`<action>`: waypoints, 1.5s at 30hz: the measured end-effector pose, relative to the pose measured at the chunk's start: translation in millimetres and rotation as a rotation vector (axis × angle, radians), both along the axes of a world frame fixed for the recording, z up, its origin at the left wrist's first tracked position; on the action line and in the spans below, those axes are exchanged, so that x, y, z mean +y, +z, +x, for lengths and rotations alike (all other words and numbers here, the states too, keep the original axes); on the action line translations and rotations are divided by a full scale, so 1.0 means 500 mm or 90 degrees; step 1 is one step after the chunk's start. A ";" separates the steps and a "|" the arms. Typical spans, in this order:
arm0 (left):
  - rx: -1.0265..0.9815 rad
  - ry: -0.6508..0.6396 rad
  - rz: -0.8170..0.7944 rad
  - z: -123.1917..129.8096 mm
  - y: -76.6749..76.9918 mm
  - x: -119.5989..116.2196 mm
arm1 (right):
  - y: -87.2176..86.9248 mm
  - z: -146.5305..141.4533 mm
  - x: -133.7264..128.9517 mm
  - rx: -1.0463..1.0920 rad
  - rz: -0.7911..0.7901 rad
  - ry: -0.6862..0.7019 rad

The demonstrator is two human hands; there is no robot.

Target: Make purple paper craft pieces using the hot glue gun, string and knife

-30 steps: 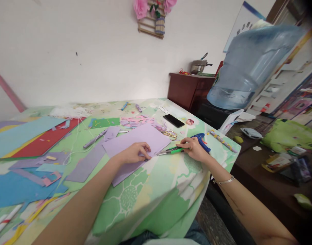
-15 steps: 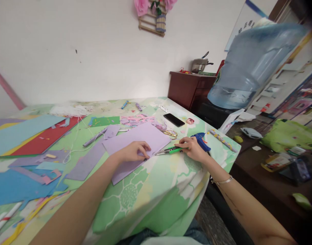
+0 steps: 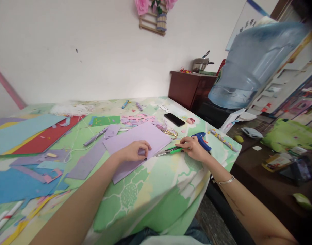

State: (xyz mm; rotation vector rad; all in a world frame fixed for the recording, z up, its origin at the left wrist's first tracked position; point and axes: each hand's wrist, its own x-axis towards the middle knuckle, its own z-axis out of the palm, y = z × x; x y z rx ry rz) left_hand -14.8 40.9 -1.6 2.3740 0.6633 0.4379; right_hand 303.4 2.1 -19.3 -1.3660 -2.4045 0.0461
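A light purple sheet [image 3: 148,136] lies on the green and white tablecloth. My left hand [image 3: 137,150] rests on its near right part, fingers curled with the tips at the sheet's edge; anything pinched there is too small to name. To the right, my right hand [image 3: 193,148] has its fingers closed on green-handled scissors [image 3: 173,150], whose blades point left towards the sheet's edge. A blue glue gun [image 3: 203,141] lies just behind my right hand. Gold scissors [image 3: 171,133] are beyond the sheet's right corner.
Coloured sheets [image 3: 53,134] and purple scraps [image 3: 88,160] cover the left side. A black phone [image 3: 174,119], a rolled stick [image 3: 223,140] and white string [image 3: 71,109] lie farther back. Past the table's right edge stand a large water bottle [image 3: 255,64] and a green bag [image 3: 291,137].
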 end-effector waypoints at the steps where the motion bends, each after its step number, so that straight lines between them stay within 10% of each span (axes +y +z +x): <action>1: 0.002 0.001 -0.003 0.000 0.001 -0.001 | 0.001 0.000 -0.001 0.000 -0.002 0.003; 32: 0.124 -0.044 -0.069 -0.009 0.017 -0.001 | -0.004 0.042 -0.009 0.035 0.026 -0.103; 45: 0.373 0.145 0.053 -0.002 0.020 -0.016 | 0.001 0.058 -0.011 0.082 0.045 -0.181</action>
